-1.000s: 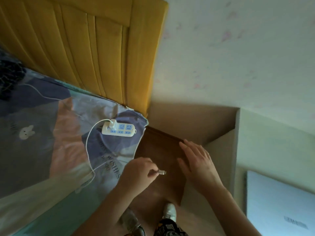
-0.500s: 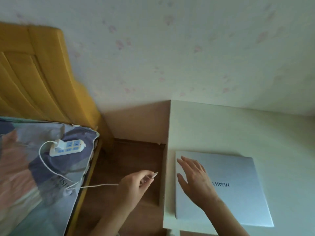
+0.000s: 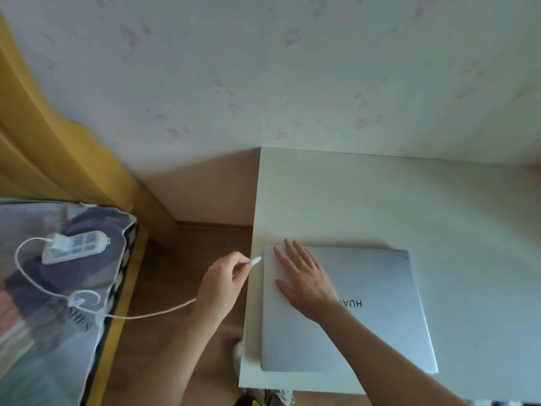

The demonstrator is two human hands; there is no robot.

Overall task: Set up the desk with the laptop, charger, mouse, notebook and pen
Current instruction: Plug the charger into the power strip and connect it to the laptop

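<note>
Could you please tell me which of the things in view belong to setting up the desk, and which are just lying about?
Part of the job:
- laptop, closed on the desk, right hand flat on it
- charger cable, plug pinched in the left hand
- charger brick in the power strip

Just lying about:
- patterned bedding
- yellow headboard
</note>
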